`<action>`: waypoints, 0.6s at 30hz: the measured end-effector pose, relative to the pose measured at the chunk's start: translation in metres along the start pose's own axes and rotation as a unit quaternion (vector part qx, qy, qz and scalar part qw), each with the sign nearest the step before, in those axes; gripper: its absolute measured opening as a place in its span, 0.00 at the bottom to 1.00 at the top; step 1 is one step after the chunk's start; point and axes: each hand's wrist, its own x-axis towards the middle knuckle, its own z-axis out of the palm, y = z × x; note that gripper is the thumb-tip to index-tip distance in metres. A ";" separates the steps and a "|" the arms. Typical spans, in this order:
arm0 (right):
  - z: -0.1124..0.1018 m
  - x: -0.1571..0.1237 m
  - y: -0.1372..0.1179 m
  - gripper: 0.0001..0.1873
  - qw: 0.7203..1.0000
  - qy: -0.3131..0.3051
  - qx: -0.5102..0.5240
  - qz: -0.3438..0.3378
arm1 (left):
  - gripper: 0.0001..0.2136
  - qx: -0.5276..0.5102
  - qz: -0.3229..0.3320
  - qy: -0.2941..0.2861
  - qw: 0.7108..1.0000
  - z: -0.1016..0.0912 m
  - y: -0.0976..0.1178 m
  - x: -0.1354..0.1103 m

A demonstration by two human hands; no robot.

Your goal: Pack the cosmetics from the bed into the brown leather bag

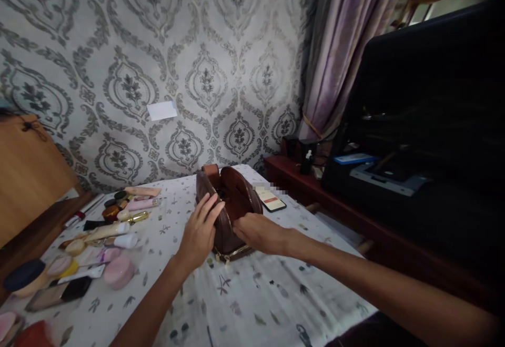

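A brown leather-look bag (231,242) stands upright on the cloth-covered table, its zipped top gaping. Dark reddish-brown lining shows inside; whatever lies deep in it is hidden. My left hand (201,228) holds the bag's left wall, fingers lying over it with their tips near the zip edge. At the front right of the opening, my right hand (258,233) is closed with its fingers curled at the bag's rim. Its fingertips are partly hidden. Gold-coloured zip pulls (223,258) hang at the bag's front bottom. A phone (272,200) with a lit screen lies just behind my right hand.
Several cosmetics, among them a pink jar (119,272), a gold tube (138,217) and a dark-lidded jar (26,276), cover the table's left side. A black screen (414,115) stands at right on a reddish-brown desk (292,176). Patterned wallpaper (205,73) is behind.
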 end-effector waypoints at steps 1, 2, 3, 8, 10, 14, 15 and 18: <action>0.002 -0.004 -0.002 0.18 1.000 0.004 -0.013 0.001 | 0.31 0.003 0.004 -0.005 1.000 -0.001 -0.001 0.001; 0.003 -0.006 -0.003 0.18 1.000 0.007 -0.023 0.004 | 0.31 0.007 0.007 -0.011 1.000 -0.002 -0.001 0.001; 0.005 -0.007 -0.004 0.18 0.999 0.011 -0.030 0.008 | 0.31 0.011 0.008 -0.017 1.000 -0.004 -0.002 0.002; 0.015 -0.005 -0.002 0.17 0.997 0.072 -0.001 0.022 | 0.34 0.026 -0.006 -0.040 0.999 -0.010 -0.002 0.002; 0.023 -0.004 0.001 0.18 0.994 0.107 0.024 0.020 | 0.34 0.028 -0.012 -0.046 0.998 -0.012 0.001 0.002; 0.041 -0.001 0.010 0.16 0.975 0.204 0.080 -0.029 | 0.35 0.025 -0.023 -0.065 0.997 -0.017 0.005 -0.001; 0.043 0.000 0.011 0.15 0.966 0.238 0.091 -0.043 | 0.35 0.024 -0.027 -0.064 0.997 -0.019 0.005 -0.004; 0.041 -0.004 0.005 0.14 0.932 0.339 0.106 -0.065 | 0.35 0.028 -0.034 -0.053 0.998 -0.022 0.000 -0.020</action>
